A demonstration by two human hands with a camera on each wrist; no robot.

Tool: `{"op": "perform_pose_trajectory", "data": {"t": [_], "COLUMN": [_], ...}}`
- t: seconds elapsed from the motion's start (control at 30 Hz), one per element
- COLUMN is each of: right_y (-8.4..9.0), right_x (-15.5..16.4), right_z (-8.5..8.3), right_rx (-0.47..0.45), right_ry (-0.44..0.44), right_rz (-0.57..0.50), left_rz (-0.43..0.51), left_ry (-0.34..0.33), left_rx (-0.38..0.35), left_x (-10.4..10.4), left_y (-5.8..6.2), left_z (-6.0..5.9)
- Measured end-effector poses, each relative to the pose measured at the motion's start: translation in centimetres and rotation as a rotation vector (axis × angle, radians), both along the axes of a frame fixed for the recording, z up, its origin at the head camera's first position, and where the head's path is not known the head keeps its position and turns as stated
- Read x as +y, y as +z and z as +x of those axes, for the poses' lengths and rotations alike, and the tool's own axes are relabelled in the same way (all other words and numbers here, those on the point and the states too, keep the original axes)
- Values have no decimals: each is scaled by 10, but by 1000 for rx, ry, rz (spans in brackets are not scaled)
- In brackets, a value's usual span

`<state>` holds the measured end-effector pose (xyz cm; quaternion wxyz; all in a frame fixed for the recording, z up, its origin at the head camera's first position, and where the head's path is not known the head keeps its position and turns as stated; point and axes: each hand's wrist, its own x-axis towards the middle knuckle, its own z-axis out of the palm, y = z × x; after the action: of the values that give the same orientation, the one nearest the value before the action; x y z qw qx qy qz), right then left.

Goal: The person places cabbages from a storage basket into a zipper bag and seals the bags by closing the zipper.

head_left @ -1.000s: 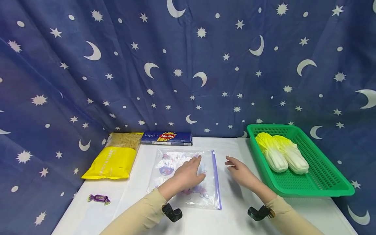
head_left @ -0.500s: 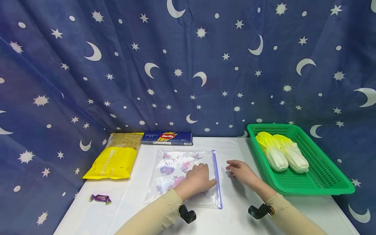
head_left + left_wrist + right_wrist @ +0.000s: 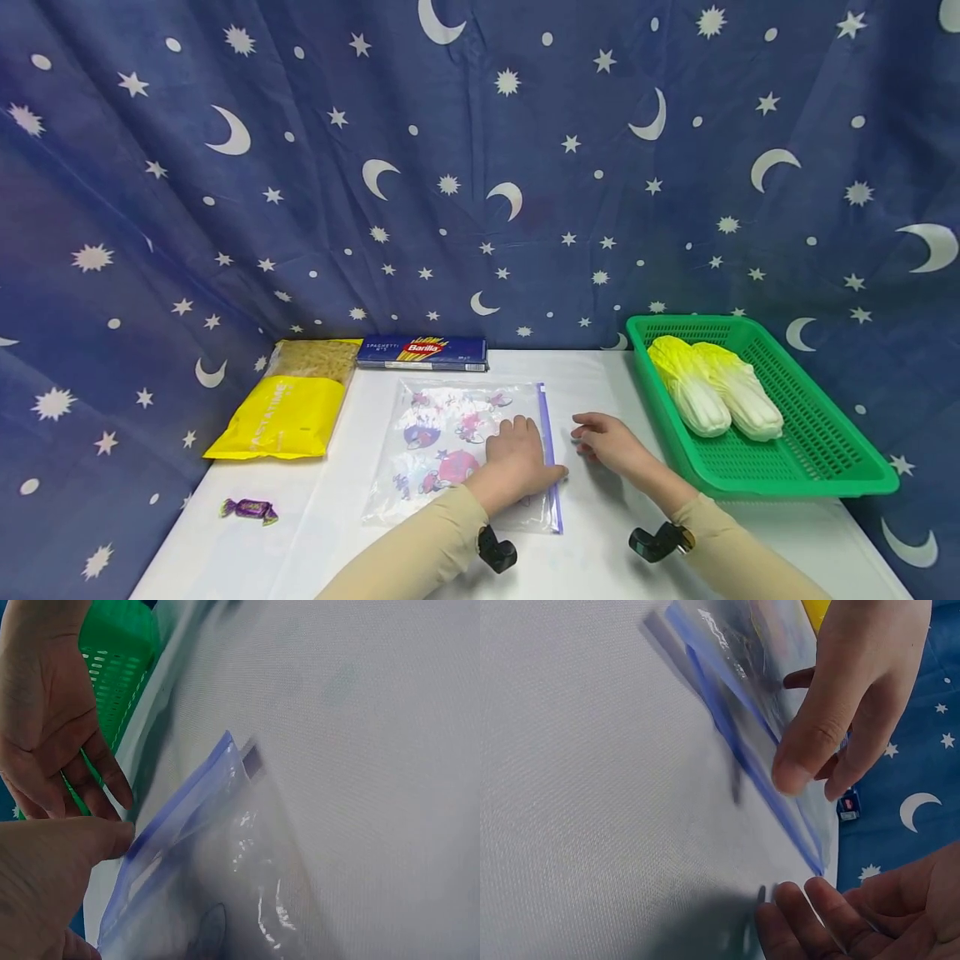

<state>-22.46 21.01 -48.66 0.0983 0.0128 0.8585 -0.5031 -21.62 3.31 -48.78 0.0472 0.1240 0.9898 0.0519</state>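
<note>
The biggest shift in the last second is the left hand [image 3: 517, 460]: it was spread flat over the middle of the zip bag [image 3: 457, 454] and has slid right, so it now sits at the bag's purple zip edge [image 3: 549, 454] with the thumb stretched along the strip. To my eye that puts it at the mouth of the bag, ready to work the seal. The fingers lie fairly straight and press down on the plastic; from the left wrist view the thumb [image 3: 71, 840] touches the strip but I see no pinch.

The right hand [image 3: 611, 442] has barely moved. It hovers just beside the zip edge, fingers loose and relaxed, grasping nothing, its tips near the other hand without touching the bag.

The bag itself lies flat on the white table [image 3: 600, 542], roughly centre, between the yellow pasta packet [image 3: 288, 408] and the green basket [image 3: 795, 467] holding two cabbages [image 3: 712, 387]. It is clear plastic printed with pink and purple cartoon figures, slightly wrinkled and glossy, and looks flat and unfilled. I can't tell whether the seal is closed.
</note>
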Motion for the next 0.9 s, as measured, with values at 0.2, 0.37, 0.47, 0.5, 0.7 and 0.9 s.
{"op": "perform_pose_trajectory", "data": {"t": [0.2,0.37,0.47,0.5,0.7,0.9], "right_y": [-1,-2,-3,-4,-11,-16], "right_x": [-3,-5,-8,-10,-21,-35], "right_z": [-2,-3,-3,-4,-7,-8], "right_rx": [-5,15,40,45,83,131], "right_ry": [0,19,32,28,24,58], "right_rz": [5,-24,-45,-51,-68,-99], "left_rz": [76,245,339,376,594,638], "left_ry": [1,-30,-59,-64,-56,-88], "left_rx": [-44,-104,-149,-164,-231,-210], "left_x": [-5,-18,-29,-32,-51,-61], "left_y": [0,4,6,6,7,5], "left_z": [-4,-10,-13,-14,-14,-13]}}
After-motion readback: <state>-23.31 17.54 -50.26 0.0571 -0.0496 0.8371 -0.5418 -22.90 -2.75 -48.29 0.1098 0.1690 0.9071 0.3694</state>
